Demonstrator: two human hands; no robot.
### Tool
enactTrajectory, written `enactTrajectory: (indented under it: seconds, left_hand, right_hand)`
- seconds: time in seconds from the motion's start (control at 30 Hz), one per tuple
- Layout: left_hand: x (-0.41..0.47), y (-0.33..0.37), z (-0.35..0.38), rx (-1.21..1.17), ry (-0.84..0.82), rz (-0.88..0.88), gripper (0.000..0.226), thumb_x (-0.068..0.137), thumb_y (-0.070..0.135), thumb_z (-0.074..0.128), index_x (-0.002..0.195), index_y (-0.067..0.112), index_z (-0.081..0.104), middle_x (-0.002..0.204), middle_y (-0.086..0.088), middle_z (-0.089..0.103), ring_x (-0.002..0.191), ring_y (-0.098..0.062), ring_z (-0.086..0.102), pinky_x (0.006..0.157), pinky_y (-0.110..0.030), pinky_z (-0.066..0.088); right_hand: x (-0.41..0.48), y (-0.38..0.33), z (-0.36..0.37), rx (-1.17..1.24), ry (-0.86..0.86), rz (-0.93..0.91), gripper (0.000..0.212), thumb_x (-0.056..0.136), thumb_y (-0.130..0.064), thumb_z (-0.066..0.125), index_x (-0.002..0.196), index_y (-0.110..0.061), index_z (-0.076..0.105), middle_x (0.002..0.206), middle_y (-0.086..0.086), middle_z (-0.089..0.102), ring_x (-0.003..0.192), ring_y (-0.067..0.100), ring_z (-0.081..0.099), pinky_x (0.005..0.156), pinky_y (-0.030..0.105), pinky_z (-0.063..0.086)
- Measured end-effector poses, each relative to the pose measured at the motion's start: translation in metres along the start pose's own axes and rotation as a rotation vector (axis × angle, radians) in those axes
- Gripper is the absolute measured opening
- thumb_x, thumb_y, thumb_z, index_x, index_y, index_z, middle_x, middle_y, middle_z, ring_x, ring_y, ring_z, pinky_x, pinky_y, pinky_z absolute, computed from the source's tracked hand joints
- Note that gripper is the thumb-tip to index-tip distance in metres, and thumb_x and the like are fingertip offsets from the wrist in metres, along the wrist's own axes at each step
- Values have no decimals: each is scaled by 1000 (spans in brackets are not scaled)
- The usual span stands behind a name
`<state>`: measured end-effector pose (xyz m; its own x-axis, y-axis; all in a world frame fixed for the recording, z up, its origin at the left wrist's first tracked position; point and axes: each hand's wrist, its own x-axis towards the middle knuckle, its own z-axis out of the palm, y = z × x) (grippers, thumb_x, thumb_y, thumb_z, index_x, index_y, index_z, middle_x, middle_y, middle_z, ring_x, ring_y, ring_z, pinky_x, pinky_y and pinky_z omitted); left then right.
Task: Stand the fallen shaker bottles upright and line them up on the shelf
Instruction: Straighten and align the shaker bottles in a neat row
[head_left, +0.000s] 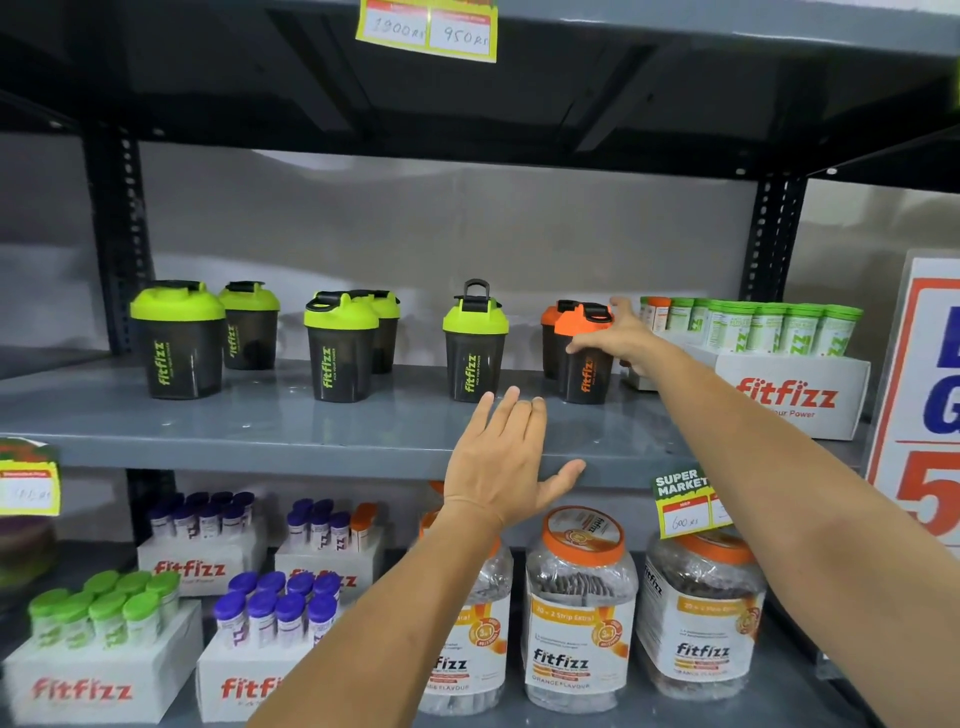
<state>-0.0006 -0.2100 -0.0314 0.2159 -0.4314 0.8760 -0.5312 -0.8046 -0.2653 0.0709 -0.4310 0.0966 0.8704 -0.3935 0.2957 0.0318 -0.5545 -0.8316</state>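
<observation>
Fingers spread and empty, the left hand (506, 460) hovers flat over the front edge of the grey shelf (260, 431), palm down, thumb splayed to the right, touching no bottle. Its fingertips point toward the green-lidded shaker with the raised loop (474, 345), which stands just beyond them.

The right hand (621, 338) reaches further in and sits against the front orange-lidded shaker (584, 353). The thumb lies across the bottle's upper body just under the lid and the index finger sticks up behind the lid, while the other fingers are hidden behind the bottle, so whether the grip is closed cannot be told.

All the shaker bottles in view stand upright on the middle shelf. At the left are two green-lidded ones, a large front one (178, 340) and a smaller-looking one behind it (249, 325). Next comes another pair, one in front (340, 345) and one half hidden behind it (385, 332). A second orange-lidded shaker (549, 338) stands behind the front one, touching or nearly so. Each bottle has a dark translucent body with "fitfizz" printed vertically.

Just beside the right hand, a white fitfizz box (789, 395) carries green-capped tubes (753, 325).
</observation>
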Motion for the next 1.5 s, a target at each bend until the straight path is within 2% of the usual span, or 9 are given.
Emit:
enactTrajectory:
  seconds: [0.17, 0.33, 0.47, 0.6, 0.7, 1.07, 1.23, 1.33, 1.5]
  left_hand:
    - [8, 7, -12, -248, -186, -249, 61, 85, 65, 33, 106, 17, 64, 97, 2, 67, 88, -22, 65, 78, -34, 51]
    - [61, 2, -4, -625, -424, -679, 36, 85, 34, 51, 115, 16, 59, 115, -3, 64, 102, -26, 60, 83, -35, 48]
    - [96, 8, 11, -711, -731, -734, 45, 78, 17, 50, 123, 11, 51, 99, -9, 69, 94, -27, 63, 75, -31, 48]
    - [108, 9, 28, -639, -799, -721, 42, 77, 16, 50, 119, 16, 51, 92, -6, 65, 93, -27, 62, 68, -28, 41]
    - [116, 14, 35, -763, -860, -728, 43, 78, 13, 46, 121, 14, 49, 77, -6, 63, 96, -28, 63, 81, -34, 49]
    - [117, 20, 52, -813, -765, -735, 39, 78, 14, 46, 117, 16, 52, 89, -10, 70, 95, -28, 66, 92, -41, 50]
    - [104, -12, 35, -788, -698, -727, 11, 75, 5, 53, 76, 2, 63, 69, -16, 66, 62, -25, 58, 58, -25, 46]
    - [89, -52, 20, -689, -626, -794, 19, 68, 3, 58, 80, -4, 71, 75, -22, 67, 65, -31, 64, 55, -29, 52]
    - [64, -102, 14, -665, -414, -1052, 19, 71, 2, 52, 52, 3, 52, 48, -11, 57, 37, -20, 52, 43, -21, 44]
  right_hand:
    - [-16, 12, -7, 204, 2, 88, 116, 56, -23, 78, 148, -26, 8, 149, 15, 31, 133, 34, 34, 104, 53, 33]
    - [-40, 54, 6, -32, 96, 67, 71, 68, -16, 65, 132, -8, 34, 120, 15, 53, 103, 26, 49, 80, 37, 41]
    - [-38, 57, 6, -63, 77, 34, 59, 74, -11, 59, 128, -7, 37, 102, 10, 55, 95, 25, 51, 76, 35, 41]
    - [-37, 61, 9, -118, -46, -7, 53, 75, -12, 56, 126, -11, 41, 114, 14, 61, 103, 29, 57, 93, 45, 47]
    - [-36, 61, 8, -118, -54, -17, 51, 77, -13, 54, 127, -13, 41, 115, 13, 59, 104, 27, 56, 93, 45, 46]
    - [-32, 65, 8, -173, -22, -28, 44, 81, -14, 53, 124, -11, 43, 112, 14, 61, 101, 28, 57, 83, 37, 46]
    - [-51, 53, 6, -383, 158, -148, 18, 79, -21, 56, 93, -11, 53, 79, 5, 59, 83, 27, 58, 59, 30, 37]
    - [-67, 40, 13, -505, 217, -326, 4, 78, -22, 56, 79, -19, 55, 71, -1, 60, 74, 22, 59, 57, 29, 42]
    - [-74, -4, 66, -82, 116, -212, 33, 83, -18, 55, 115, -10, 51, 92, 7, 65, 91, 27, 59, 77, 31, 44]
